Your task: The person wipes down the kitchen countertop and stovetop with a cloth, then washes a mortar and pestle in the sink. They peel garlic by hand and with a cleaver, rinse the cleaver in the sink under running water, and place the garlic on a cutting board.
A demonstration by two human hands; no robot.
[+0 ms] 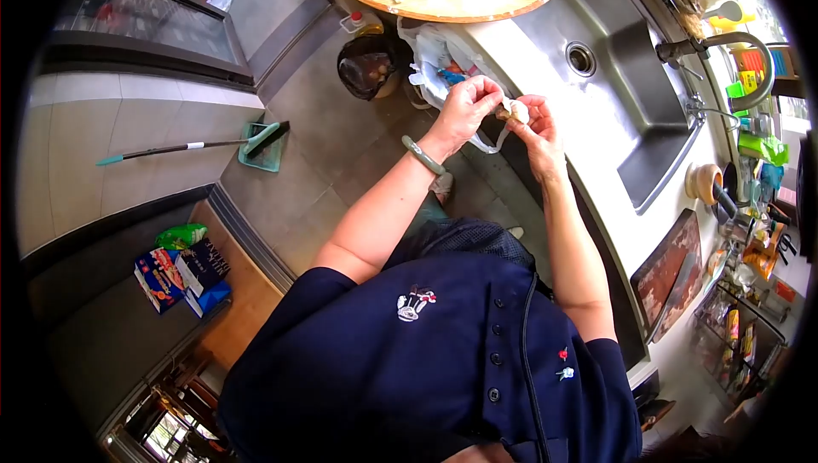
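Both hands meet over the counter's front edge, around a small whitish garlic bulb (517,112) with papery, brownish skin. My left hand (464,111), with a green bangle at the wrist, pinches at the bulb's left side. The fingertips of my right hand (541,132) close around its right side. Just beyond and below my left hand hangs a white plastic bag (426,44) with blue and reddish scraps inside. My fingers partly hide the garlic.
A round wooden board (456,17) with pale noodle strips lies at the far end of the counter (567,131). On the right are a steel sink (626,88) with a faucet (758,37) and a cutting board (669,263). A dark-lined bin (365,69) and dustpan (262,152) occupy the floor.
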